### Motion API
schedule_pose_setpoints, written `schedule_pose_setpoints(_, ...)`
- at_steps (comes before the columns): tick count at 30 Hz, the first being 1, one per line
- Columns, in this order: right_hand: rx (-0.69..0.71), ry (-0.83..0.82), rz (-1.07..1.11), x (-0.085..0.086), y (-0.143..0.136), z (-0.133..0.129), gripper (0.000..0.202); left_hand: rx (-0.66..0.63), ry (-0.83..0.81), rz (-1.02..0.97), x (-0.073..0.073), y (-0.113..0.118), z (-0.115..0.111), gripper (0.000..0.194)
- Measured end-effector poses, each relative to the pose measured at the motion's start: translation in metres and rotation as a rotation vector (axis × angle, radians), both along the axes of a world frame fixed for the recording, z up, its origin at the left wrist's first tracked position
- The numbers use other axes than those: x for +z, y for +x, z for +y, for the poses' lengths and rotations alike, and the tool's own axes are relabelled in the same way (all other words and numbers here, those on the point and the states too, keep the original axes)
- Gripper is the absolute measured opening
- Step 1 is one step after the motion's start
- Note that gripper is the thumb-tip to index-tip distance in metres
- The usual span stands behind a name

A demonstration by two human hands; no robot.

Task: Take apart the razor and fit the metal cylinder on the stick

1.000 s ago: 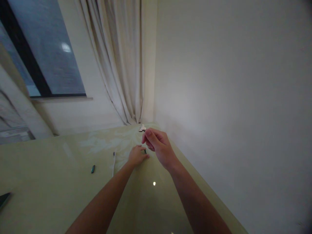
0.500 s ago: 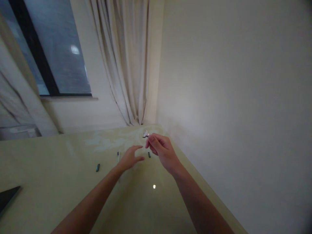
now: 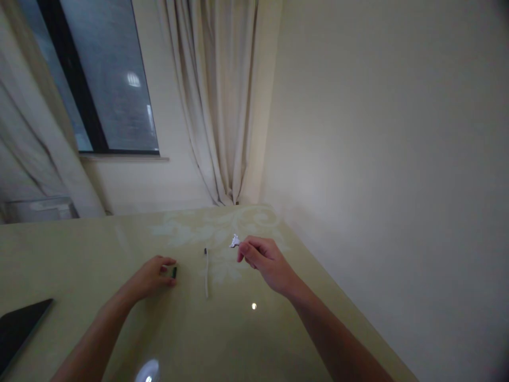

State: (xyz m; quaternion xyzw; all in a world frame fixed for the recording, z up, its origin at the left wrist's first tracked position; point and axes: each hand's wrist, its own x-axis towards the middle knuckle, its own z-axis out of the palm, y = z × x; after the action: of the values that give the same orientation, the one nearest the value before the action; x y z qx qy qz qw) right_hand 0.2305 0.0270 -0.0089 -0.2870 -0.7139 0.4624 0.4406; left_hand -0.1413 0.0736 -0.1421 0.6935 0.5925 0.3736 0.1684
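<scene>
My left hand [image 3: 153,276] is low over the table at the left, thumb and fingers apart on either side of a small dark, greenish oblong piece [image 3: 174,272]; no firm grip on it shows. A thin silvery, jagged-edged piece [image 3: 235,242] sticks out from the pinched thumb and forefinger of my right hand [image 3: 262,260], held above the table; its kind is unclear. Between the hands lies a slim white stick with a dark tip [image 3: 207,273], pointing away from me.
The glossy pale-green table [image 3: 222,339] meets a bare wall [image 3: 377,185] on the right. A dark flat object [image 3: 24,323] rests at the left edge. Behind are a curtain [image 3: 222,106] and a window [image 3: 111,79].
My left hand has moved left, away from the right hand, to the dark oblong piece. My right hand keeps the silvery piece, slightly lower. A second dark piece near it no longer shows.
</scene>
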Motion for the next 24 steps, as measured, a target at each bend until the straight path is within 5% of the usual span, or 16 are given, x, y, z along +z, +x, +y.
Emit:
schedule_pose_setpoints(4,-0.01,0.009,-0.042,-0.001,-0.001,-0.002,0.056,0.036,-0.229,0.083,0.005,0.001,0.005,0.045)
schedule_pose_setpoints(9,-0.014,0.01,-0.055,0.0,-0.001,-0.001,0.056,0.006,-0.229,0.102,0.013,0.012,0.004,0.038)
schedule_pose_setpoints(13,-0.024,-0.006,-0.05,-0.001,-0.004,0.0,0.054,-0.117,-0.097,-0.02,0.052,0.05,-0.009,0.037)
schedule_pose_setpoints(18,-0.048,-0.058,-0.017,-0.005,-0.012,-0.002,0.053,-0.329,0.268,-0.043,0.112,0.113,-0.042,0.032)
schedule_pose_setpoints(24,0.01,-0.108,0.096,-0.007,-0.021,-0.008,0.044,-0.407,0.445,-0.095,0.127,0.146,-0.064,0.013)
